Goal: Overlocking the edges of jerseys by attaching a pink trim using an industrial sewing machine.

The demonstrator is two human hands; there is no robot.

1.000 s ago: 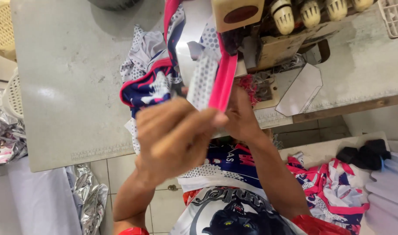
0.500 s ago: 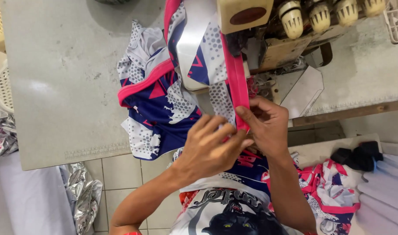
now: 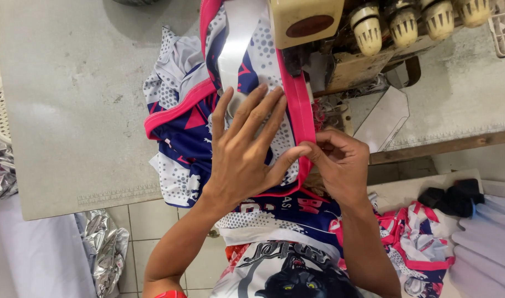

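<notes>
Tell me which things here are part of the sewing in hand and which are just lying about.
In use:
left hand
right hand
printed garment
pink trim
sewing machine

Lying about:
fabric pile
black cloth
silver wrapping

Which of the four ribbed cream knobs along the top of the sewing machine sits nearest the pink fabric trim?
The leftmost ribbed cream knob, right beside the machine's cream head. The pink fabric trim runs down just under that head; the other three knobs lie farther right.

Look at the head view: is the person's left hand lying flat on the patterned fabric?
Yes. The left hand lies spread, fingers extended, on the patterned fabric, while the right hand pinches its pink edge.
</notes>
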